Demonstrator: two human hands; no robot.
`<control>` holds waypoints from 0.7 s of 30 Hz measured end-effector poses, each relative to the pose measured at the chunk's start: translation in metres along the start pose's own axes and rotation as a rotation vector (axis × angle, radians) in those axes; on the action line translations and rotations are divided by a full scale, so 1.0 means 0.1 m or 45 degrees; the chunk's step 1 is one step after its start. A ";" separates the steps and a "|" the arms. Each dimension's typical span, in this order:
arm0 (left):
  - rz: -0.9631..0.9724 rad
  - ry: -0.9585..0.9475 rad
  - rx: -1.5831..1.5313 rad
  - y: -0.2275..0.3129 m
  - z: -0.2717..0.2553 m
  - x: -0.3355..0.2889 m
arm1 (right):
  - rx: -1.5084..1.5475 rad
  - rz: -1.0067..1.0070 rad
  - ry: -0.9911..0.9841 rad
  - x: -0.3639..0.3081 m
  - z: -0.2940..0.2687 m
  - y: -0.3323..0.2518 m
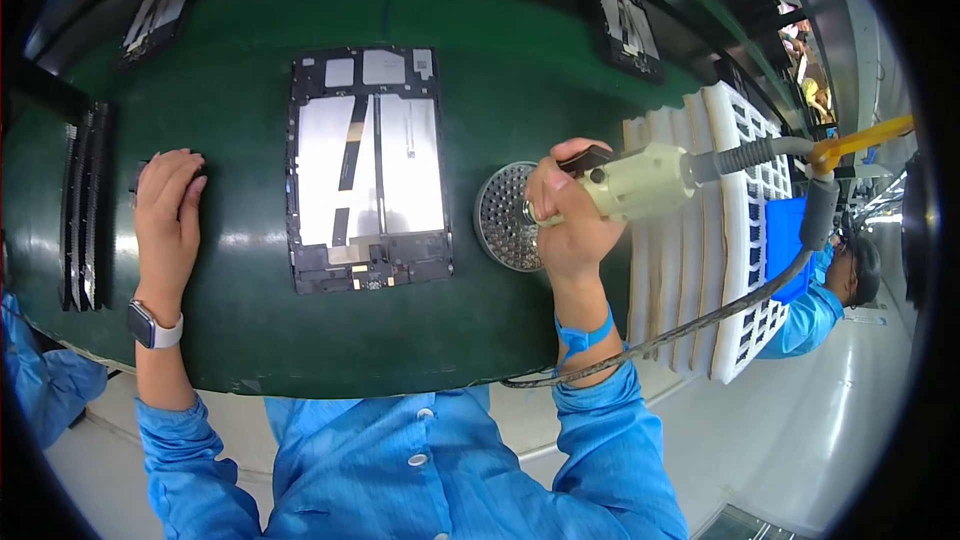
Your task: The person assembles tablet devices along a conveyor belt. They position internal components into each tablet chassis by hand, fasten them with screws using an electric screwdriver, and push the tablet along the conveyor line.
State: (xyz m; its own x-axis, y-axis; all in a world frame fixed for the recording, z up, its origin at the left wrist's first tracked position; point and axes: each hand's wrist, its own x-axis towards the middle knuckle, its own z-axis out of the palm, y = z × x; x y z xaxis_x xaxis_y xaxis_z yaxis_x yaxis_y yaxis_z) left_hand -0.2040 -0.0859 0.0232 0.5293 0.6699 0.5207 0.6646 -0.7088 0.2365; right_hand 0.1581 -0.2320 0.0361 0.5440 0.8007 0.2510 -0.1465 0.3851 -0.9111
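Where the green tabletop [330, 345] begins at far left, black toothed strips [85, 205] lie side by side, clear of both hands. Left hand [170, 195]: fingers curled over a small dark piece [138, 178], mostly covered; can't tell if it's gripped or just touched. Middle: tablet-like panel [415, 175], flat, inside up, neither hand on it. Done, by my read: dark flex strip [352, 145] and lower board [375, 265] are in place. Left: no cover on, insides bare. Can't tell if any screws are in; too small. Right of that, round metal dish [480, 225], speckled face. Right hand [580, 210]: fingers closed round a cream corded driver [645, 185], nose end at the dish, well off the panel, so I'd call it mid-job. Far right: stacked white trays [680, 240], behind the driver.
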 end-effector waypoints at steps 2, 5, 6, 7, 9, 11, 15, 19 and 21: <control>-0.005 0.034 -0.110 0.11 -0.02 0.05 | 0.039 -0.007 0.014 -0.02 0.01 -0.05; -0.117 0.069 -0.206 0.30 -0.11 0.20 | -0.027 -0.086 0.020 -0.02 0.05 -0.16; -0.209 0.077 -0.272 0.43 -0.13 0.28 | -0.125 -0.161 0.001 -0.01 0.05 -0.19; -0.204 0.084 -0.263 0.55 -0.14 0.38 | -0.113 -0.187 -0.004 -0.02 0.03 -0.22; -0.198 0.007 -0.617 0.73 -0.06 0.67 | -0.102 -0.230 -0.009 -0.04 -0.06 -0.19; -0.273 -0.037 -0.939 0.85 0.17 0.92 | -0.085 -0.213 -0.004 -0.05 -0.09 -0.14; -0.335 -0.331 -1.125 1.03 0.70 1.51 | -0.107 -0.160 0.037 -0.02 -0.04 -0.14; -0.384 -0.392 -0.986 1.12 1.17 1.61 | -0.145 -0.181 0.071 0.00 -0.10 -0.09; -0.144 -0.149 -0.619 1.11 1.28 1.57 | -0.169 -0.181 0.074 0.01 -0.13 -0.09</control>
State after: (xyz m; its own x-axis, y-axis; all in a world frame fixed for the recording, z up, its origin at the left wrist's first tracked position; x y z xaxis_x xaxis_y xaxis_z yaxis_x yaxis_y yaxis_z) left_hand 0.0204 -0.0312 0.0264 0.5420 0.7491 0.3809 0.4140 -0.6324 0.6547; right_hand 0.1710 -0.2406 0.0403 0.5991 0.7129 0.3645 0.0433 0.4258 -0.9038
